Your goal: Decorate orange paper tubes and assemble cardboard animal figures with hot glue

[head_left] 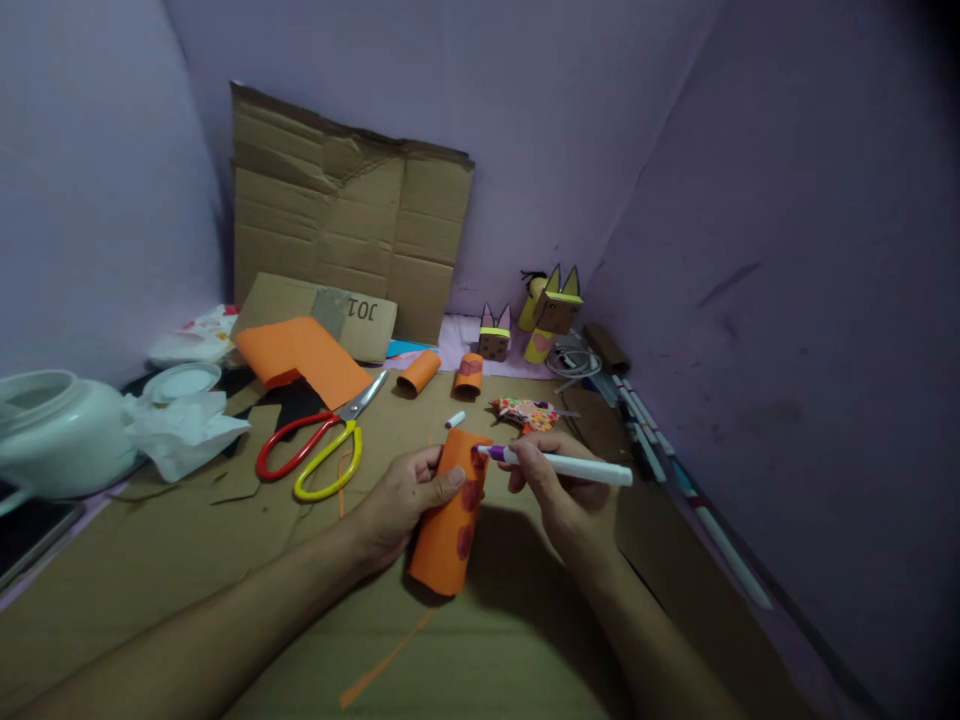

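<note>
My left hand (401,500) is wrapped round an orange paper tube (450,520) with dark red spots on its side, held tilted above the cardboard sheet (187,560). My right hand (559,480) pinches a white marker (577,466) whose purple tip touches the tube's upper edge. The marker's white cap (455,419) lies just behind the tube.
Red and yellow scissors (322,445) lie to the left, with orange paper (304,355) behind them. Two small orange tubes (442,372), paper animal figures (555,310), a patterned scrap (525,412), pens (645,430) along the right wall, crumpled tissue (180,430) and a white pot (52,430) surround the spot.
</note>
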Action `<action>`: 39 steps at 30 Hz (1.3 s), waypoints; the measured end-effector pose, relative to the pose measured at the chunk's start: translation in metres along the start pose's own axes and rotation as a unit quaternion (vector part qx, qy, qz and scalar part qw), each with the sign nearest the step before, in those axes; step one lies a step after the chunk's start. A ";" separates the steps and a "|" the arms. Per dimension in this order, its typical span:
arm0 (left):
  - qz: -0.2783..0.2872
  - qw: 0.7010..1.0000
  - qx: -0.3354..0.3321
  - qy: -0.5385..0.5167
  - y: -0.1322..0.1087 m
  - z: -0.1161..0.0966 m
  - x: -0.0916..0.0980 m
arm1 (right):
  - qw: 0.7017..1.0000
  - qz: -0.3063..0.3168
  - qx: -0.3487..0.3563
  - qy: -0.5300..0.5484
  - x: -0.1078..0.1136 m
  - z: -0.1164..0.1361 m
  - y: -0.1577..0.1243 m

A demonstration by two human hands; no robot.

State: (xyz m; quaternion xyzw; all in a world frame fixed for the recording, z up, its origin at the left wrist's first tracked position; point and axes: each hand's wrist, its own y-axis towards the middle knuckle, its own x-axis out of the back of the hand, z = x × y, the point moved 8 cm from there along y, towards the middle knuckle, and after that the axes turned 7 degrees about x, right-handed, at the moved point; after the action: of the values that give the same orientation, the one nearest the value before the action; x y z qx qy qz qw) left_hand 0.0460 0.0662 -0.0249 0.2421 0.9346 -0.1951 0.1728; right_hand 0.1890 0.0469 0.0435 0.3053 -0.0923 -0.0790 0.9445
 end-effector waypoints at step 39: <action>-0.013 1.000 0.008 -0.024 -0.002 -0.003 0.000 | 1.000 -0.002 0.000 0.002 0.000 0.002 0.000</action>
State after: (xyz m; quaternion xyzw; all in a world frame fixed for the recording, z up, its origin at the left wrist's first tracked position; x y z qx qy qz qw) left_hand 0.0441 0.0665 -0.0218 0.2269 0.9316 -0.2108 0.1902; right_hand 0.1891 0.0458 0.0451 0.3054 -0.0904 -0.0801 0.9445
